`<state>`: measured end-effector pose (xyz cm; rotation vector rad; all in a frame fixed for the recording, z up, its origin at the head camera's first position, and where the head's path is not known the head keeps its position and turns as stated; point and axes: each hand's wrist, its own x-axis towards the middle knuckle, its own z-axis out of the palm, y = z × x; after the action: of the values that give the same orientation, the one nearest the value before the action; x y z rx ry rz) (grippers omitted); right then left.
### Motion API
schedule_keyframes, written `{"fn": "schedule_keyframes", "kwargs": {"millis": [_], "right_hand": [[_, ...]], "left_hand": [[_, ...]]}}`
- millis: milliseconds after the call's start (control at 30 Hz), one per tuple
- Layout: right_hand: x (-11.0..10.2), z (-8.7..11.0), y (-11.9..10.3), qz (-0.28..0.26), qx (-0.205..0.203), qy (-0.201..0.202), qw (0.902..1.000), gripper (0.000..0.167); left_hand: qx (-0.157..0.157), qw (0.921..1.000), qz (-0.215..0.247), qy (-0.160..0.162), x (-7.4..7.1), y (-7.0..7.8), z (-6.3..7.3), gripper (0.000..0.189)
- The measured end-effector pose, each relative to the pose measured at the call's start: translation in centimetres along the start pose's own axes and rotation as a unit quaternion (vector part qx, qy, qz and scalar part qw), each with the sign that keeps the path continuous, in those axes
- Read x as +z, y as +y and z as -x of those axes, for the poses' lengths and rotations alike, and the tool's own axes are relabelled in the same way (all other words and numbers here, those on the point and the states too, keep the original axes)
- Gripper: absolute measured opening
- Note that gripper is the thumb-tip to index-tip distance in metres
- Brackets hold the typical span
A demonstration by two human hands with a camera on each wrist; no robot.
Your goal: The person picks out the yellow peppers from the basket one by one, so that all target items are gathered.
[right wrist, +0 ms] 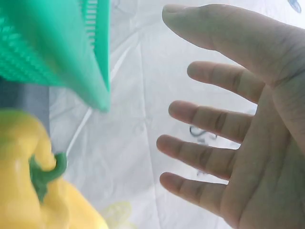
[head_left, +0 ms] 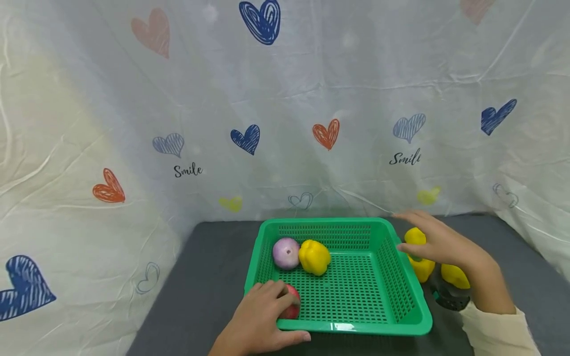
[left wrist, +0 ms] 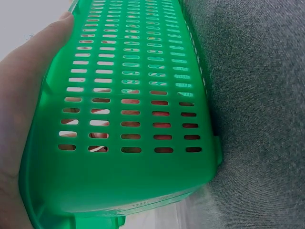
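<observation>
My left hand grips the near left corner of a green plastic basket, with its fingers over the rim and its thumb along the outside. Right beside these fingers a red round item lies in the basket, partly covered by them. Farther back in the basket, a purple onion sits against a yellow bell pepper. My right hand is spread, palm showing, beside the basket's right rim and holds nothing. Near it is another yellow bell pepper with a green stem.
Right of the basket, more yellow produce lies on the dark grey table, partly behind the right hand. A black device shows by the right wrist. Behind the table hangs a white sheet printed with hearts.
</observation>
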<state>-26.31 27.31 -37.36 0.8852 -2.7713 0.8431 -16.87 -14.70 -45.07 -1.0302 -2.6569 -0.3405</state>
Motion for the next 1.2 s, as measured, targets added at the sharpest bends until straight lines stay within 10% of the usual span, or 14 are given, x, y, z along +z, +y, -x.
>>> {"fn": "schedule_keyframes", "kwargs": {"millis": [1200], "right_hand": [[6.4, -8.2, -5.3, 0.063, -0.096, -0.167, 0.9792, 0.057]], "left_hand": [[0.004, 0.9999, -0.008, 0.012, 0.1, 0.0, 0.0, 0.056]]}}
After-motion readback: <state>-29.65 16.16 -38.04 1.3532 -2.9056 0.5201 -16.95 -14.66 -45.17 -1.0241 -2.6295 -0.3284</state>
